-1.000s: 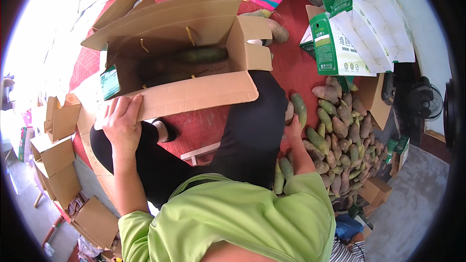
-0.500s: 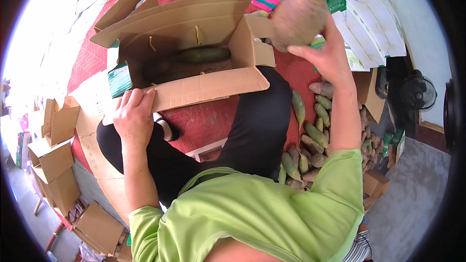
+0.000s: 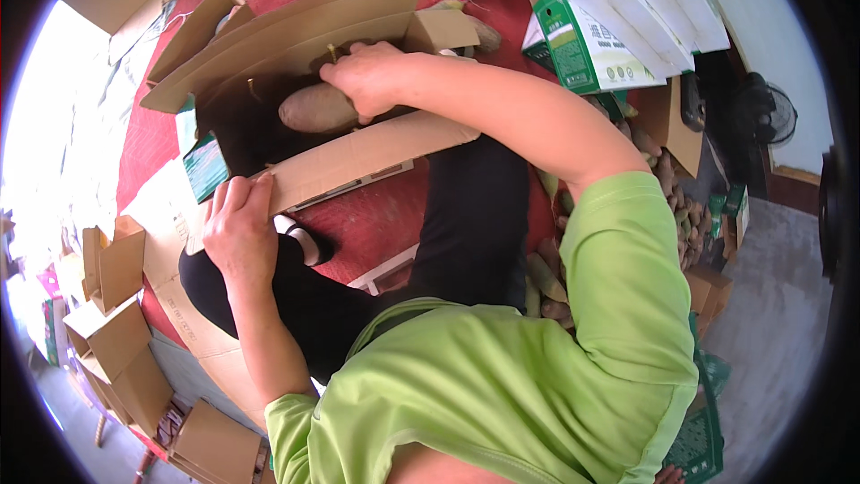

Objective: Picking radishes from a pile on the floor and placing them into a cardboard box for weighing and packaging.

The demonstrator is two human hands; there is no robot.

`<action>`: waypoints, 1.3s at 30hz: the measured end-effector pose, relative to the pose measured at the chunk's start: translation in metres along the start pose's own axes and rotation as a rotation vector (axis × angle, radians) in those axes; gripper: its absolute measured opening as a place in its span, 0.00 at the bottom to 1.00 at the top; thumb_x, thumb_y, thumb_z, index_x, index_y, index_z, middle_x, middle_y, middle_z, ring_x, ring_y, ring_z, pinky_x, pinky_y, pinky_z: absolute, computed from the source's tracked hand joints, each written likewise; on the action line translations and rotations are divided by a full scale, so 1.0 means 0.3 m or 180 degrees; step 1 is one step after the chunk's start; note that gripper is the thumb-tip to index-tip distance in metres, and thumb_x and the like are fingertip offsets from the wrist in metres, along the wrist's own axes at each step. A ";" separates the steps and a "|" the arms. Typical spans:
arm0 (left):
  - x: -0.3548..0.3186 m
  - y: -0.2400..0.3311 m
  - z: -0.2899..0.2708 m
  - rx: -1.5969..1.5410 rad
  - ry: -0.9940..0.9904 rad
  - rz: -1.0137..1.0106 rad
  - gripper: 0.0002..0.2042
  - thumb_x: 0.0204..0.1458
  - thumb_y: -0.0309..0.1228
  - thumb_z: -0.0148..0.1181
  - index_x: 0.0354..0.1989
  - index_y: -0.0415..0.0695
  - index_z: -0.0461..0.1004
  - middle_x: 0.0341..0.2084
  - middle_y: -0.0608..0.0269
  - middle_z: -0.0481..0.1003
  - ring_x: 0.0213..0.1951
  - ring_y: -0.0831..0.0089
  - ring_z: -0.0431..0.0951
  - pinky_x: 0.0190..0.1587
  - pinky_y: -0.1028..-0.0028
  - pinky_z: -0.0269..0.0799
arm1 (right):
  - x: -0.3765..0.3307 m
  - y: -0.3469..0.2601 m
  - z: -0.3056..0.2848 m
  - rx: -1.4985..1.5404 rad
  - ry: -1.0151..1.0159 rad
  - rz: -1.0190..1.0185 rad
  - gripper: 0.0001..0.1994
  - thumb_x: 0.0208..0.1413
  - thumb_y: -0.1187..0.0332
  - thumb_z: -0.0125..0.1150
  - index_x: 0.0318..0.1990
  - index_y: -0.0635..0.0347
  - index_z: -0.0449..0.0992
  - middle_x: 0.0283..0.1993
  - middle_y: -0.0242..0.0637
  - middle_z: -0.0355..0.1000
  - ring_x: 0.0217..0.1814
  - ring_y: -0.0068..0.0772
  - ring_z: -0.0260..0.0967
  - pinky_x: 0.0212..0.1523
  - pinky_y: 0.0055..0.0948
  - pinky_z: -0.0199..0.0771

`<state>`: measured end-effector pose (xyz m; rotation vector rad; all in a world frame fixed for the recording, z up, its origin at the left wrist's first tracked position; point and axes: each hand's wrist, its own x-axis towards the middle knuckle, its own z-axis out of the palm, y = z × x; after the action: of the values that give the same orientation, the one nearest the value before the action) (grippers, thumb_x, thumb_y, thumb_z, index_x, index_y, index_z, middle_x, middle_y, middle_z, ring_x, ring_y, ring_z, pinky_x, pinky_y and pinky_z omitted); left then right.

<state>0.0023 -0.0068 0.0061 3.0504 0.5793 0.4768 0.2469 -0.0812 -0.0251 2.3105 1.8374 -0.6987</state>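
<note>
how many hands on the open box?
2: the left hand grips the box's near flap; the right hand is inside, on a tan tuber.
</note>
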 end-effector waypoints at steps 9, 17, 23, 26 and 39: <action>0.002 0.017 0.003 0.0068 -0.0151 -0.0199 0.17 0.36 0.18 0.59 0.36 0.52 0.79 0.27 0.68 0.71 0.36 0.67 0.75 0.39 0.68 0.72 | -0.221 0.122 -0.105 0.2104 0.1321 -0.0228 0.20 0.50 0.64 0.63 0.51 0.58 0.72 0.47 0.42 0.75 0.48 0.36 0.73 0.49 0.32 0.72; -0.002 0.021 0.018 -0.0051 -0.0212 -0.0261 0.19 0.37 0.17 0.58 0.40 0.50 0.80 0.29 0.66 0.72 0.37 0.66 0.75 0.40 0.67 0.72 | -0.635 0.406 0.273 0.3685 0.2202 0.1061 0.19 0.55 0.69 0.60 0.54 0.62 0.71 0.48 0.39 0.74 0.51 0.25 0.70 0.51 0.26 0.70; -0.009 0.030 0.020 0.0001 -0.0205 -0.0324 0.20 0.37 0.15 0.57 0.40 0.50 0.80 0.29 0.66 0.73 0.36 0.66 0.76 0.38 0.68 0.73 | -0.817 0.468 0.851 0.3201 0.1875 0.2578 0.18 0.53 0.66 0.62 0.51 0.62 0.73 0.44 0.38 0.75 0.47 0.28 0.71 0.47 0.30 0.71; -0.015 0.023 0.029 0.0009 -0.0166 -0.0309 0.20 0.37 0.15 0.57 0.40 0.49 0.80 0.29 0.66 0.73 0.36 0.66 0.76 0.38 0.69 0.74 | -0.900 0.473 1.155 0.2624 0.1616 0.3322 0.17 0.49 0.65 0.63 0.46 0.60 0.76 0.42 0.43 0.76 0.46 0.40 0.74 0.47 0.34 0.72; -0.009 0.035 0.026 0.0117 -0.0057 -0.0265 0.19 0.37 0.16 0.56 0.39 0.46 0.80 0.28 0.62 0.74 0.34 0.63 0.77 0.40 0.69 0.74 | -1.049 0.394 1.687 0.4578 0.1860 0.7056 0.25 0.46 0.54 0.71 0.49 0.54 0.70 0.43 0.39 0.72 0.41 0.44 0.70 0.39 0.48 0.73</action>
<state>0.0059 -0.0171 -0.0017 3.0465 0.7187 0.4411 0.1633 -0.5762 -0.3673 2.9181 -2.3583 -0.6445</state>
